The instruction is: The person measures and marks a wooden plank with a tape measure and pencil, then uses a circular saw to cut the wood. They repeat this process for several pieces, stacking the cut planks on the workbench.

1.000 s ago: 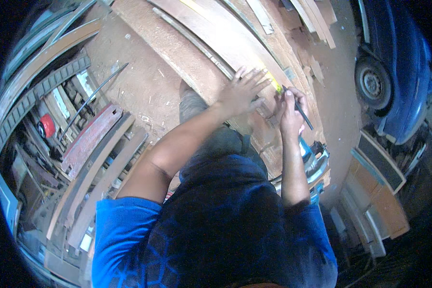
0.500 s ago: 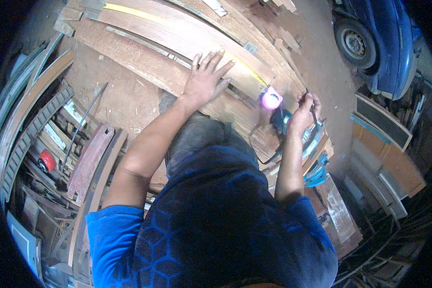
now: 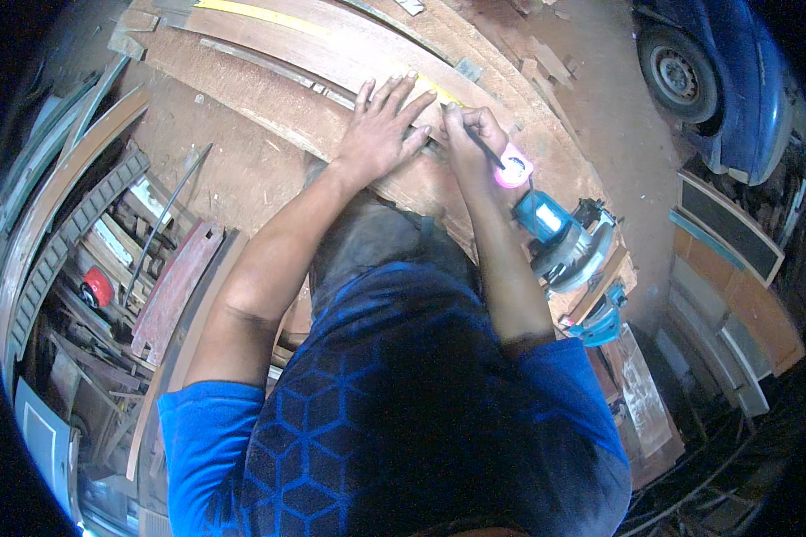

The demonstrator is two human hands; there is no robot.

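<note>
A long pale wooden board (image 3: pixel 331 54) lies across the top of the head view. A yellow tape measure blade (image 3: pixel 260 13) is drawn out along it, partly covered by my hands. The bright pinkish tape measure case (image 3: pixel 514 168) sits near the board's right end, beside my right wrist. My left hand (image 3: pixel 381 130) lies flat on the board with fingers spread, the fingertips close to the blade. My right hand (image 3: pixel 472 148) grips a dark pencil (image 3: pixel 482 143), its tip down at the board just right of my left hand.
A teal power tool (image 3: pixel 551 228) with a round guard rests at the bench's right end, with another teal tool (image 3: pixel 600 318) below it. A blue car (image 3: pixel 734 80) stands at upper right. Planks, a ladder-like frame (image 3: pixel 72 246) and a red round object (image 3: pixel 96 286) lie on the left.
My right hand has moved left with the pencil, from beyond the tape measure case to the board beside my left hand. My left hand stays flat on the board.
</note>
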